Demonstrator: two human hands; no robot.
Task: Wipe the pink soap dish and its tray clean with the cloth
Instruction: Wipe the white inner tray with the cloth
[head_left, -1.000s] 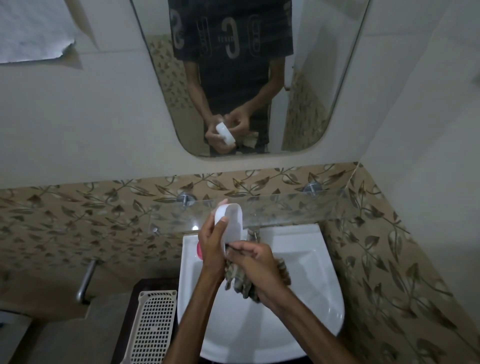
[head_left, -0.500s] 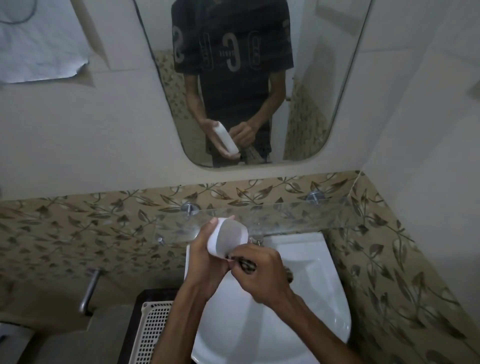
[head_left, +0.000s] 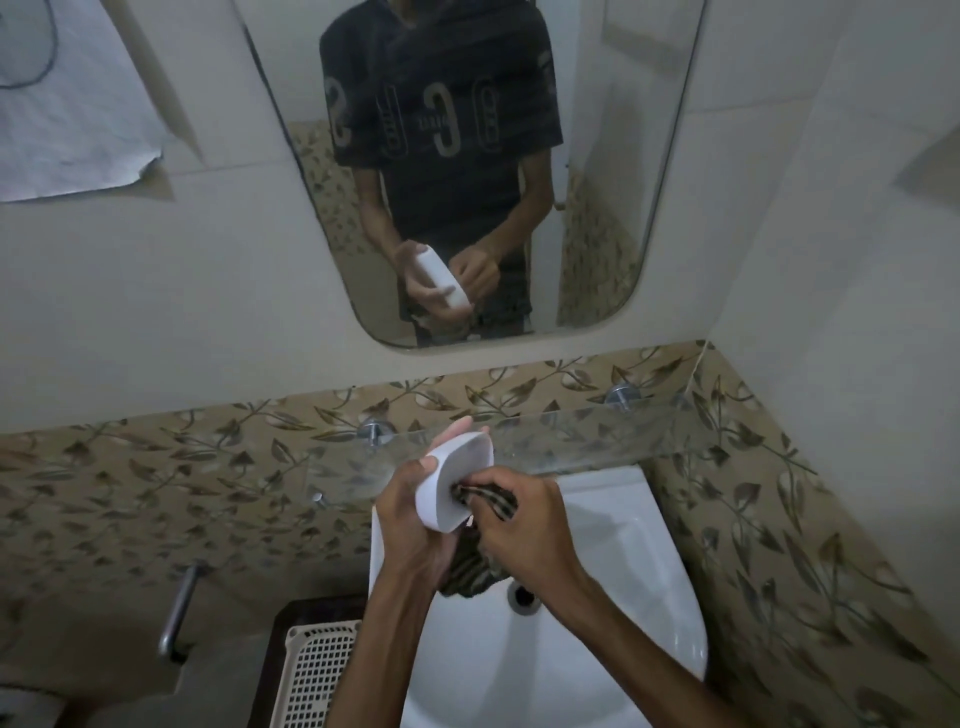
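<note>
Since the earlier frame you have tipped the white tray (head_left: 453, 483) further over and drawn it lower and closer to you, and your right hand has pushed the cloth deeper into its hollow. The tray now hangs in the air above the back of the white basin (head_left: 613, 525), just in front of the glass shelf (head_left: 571, 431). Its long axis runs from the rounded end near the shelf, up and away from you, down to the end near your wrists, and its open side faces right, toward your working hand. Your left hand (head_left: 410, 519) is wrapped around the tray's outer wall, fingertips showing past the far rim. Your right hand (head_left: 524, 519) is closed around a bunch of the striped cloth (head_left: 488, 501), pressing it inside the tray while the rest of the cloth dangles over the drain (head_left: 524, 597). You appear to be wiping the tray's interior. Next, I would judge, you need to sweep along the full length and turn the tray to reach the outer walls. The pink dish is not in sight here.
</note>
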